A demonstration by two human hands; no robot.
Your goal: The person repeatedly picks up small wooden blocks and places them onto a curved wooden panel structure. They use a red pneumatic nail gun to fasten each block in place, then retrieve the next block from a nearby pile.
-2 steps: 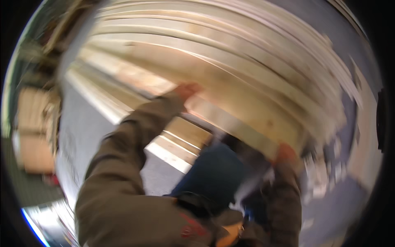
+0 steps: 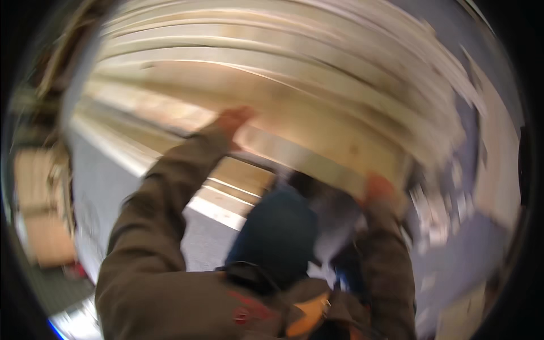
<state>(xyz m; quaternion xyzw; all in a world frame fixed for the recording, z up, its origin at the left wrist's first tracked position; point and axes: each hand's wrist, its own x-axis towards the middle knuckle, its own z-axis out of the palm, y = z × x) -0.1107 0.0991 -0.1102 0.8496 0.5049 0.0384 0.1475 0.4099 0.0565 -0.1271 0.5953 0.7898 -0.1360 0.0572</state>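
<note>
The left hand (image 2: 235, 120) and the right hand (image 2: 379, 190), set well apart, clasp in their grip the near edge of a wooden board (image 2: 334, 139) at frame centre, probably for balancing its length.

Right hand (image 2: 379, 188) — now higher in view.

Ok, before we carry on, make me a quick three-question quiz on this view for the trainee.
1. True or false: the left hand and right hand are both at the near edge of the wooden board.
2. The cardboard boxes are: A) at the picture's left; B) at its right; C) between the hands.
3. Fill in: the person's sleeves are ____ in colour.
Key: 1 true; 2 A; 3 brown.
</note>
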